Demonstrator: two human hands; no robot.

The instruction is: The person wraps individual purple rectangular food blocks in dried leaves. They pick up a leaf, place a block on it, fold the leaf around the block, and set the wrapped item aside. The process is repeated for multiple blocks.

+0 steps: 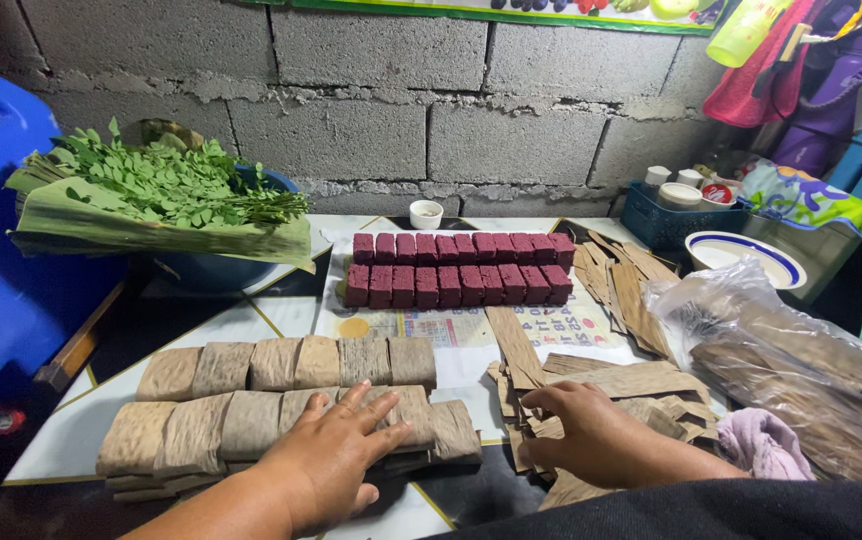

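Tiled table [281, 315]: plastic bag [801, 370] holds dried leaf strips; hands spread, left [336, 460] on wrapped bundles [281, 410].

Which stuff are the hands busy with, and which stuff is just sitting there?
In use:
- left hand flat on the wrapped brown bundles
- right hand on the loose dried leaf strips
- dark red blocks

Just sitting there:
- green leafy sprigs
- small white cup
- blue-rimmed bowl
- plastic bag
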